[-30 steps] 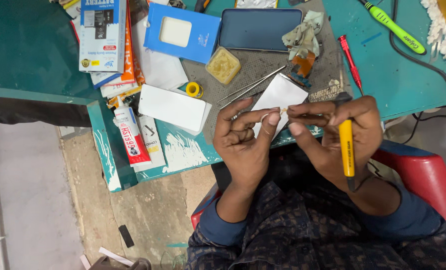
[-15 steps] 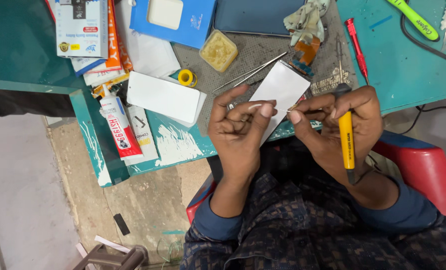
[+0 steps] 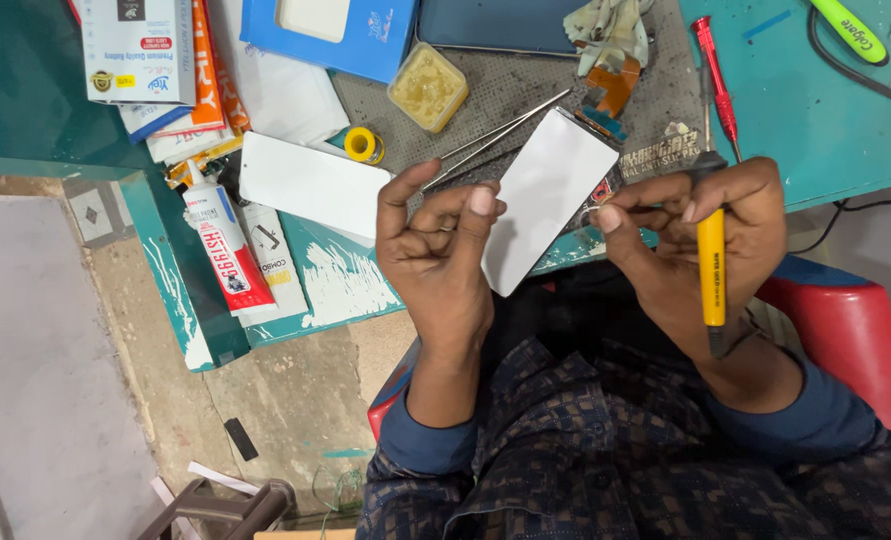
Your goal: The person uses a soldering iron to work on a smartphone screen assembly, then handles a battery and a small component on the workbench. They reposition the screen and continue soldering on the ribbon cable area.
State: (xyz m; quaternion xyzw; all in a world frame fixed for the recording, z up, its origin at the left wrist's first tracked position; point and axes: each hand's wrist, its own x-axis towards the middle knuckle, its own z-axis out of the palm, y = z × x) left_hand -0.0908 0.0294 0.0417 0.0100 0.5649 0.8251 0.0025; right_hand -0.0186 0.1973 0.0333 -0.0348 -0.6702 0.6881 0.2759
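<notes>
Head view, looking down past a dark patterned shirt to the near edge of a teal tabletop [image 3: 796, 110]. Left hand [image 3: 441, 250] raised over the tabletop edge, palm toward the camera, thumb up and fingers [image 3: 481, 200] curled inward, index tip bent toward the thumb; cannot tell whether anything small is pinched between them. Right hand [image 3: 701, 235] to the right of it, well apart, fingers closed around a yellow-handled soldering iron [image 3: 712, 262]; the handle runs near-far through the fist, its dark far end sticking out above the knuckles, near end toward the wrist. Between and behind the two hands, a white rectangular panel [image 3: 546, 195] lies tilted across the tabletop's near edge, its near corner overhanging. Steel tweezers [image 3: 501, 132] lie slantwise just left of the panel's far end, on a grey work mat [image 3: 526, 85]. Further left, a second white rectangular card [image 3: 311, 185] lies flat, with a small roll of yellow tape [image 3: 364, 145] just beyond it. Near-left corner of the tabletop: a white and red glue tube [image 3: 224, 245], nozzle pointing far. Far side: a square tub of yellowish flux paste [image 3: 427, 88], a blue box [image 3: 331, 30], stacked cartons [image 3: 136, 50] at far left. Right of the mat, a red-handled screwdriver [image 3: 714, 65] lies near-far. A red plastic chair [image 3: 851, 330] shows at the near right, under the right forearm.
</notes>
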